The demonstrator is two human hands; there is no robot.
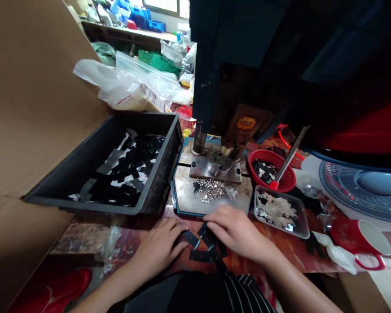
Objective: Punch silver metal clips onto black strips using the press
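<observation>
Pieces [201, 255], flat and black, lie on the counter [296, 248] between the two hands I watch from afar. At their edge, the left hand [164, 241] rests loosely, thumb parted from its fingers. Over others sits the right hand [236, 230]; I cannot tell whether it grips one. Beyond, I see small metal parts [211, 188] on the press bed [189, 198], beside a black tray [159, 169].

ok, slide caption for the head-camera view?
Left hand and right hand at dark flat pieces in front of a press, black bin to the left, red bowl to the right.
</observation>
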